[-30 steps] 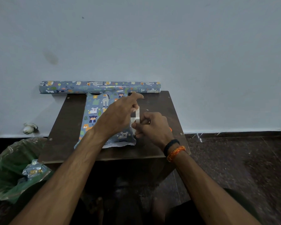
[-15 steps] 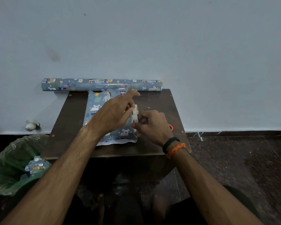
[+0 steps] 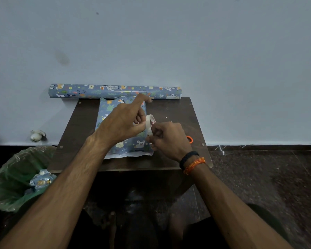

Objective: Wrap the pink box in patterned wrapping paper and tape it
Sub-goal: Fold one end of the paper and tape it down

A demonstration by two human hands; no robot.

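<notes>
White tape roll [image 3: 150, 125] now lifted higher above the wrapped box [image 3: 122, 141] at mid-tabletop [image 3: 176, 112]; right hand [image 3: 169, 139] grip pinching the roll, left hand [image 3: 123, 123] grip picking at its edge. Probably hunting the tape end; seam untaped.

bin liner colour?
Translucent green bin liner, with scraps of wrapping paper inside; seen in the head view.

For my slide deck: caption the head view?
Both hands work a tape roll above the paper-wrapped box.

Both hands [image 3: 145, 131] pinch tape roll [image 3: 150, 123] above wrapped box [image 3: 131, 144].
</notes>
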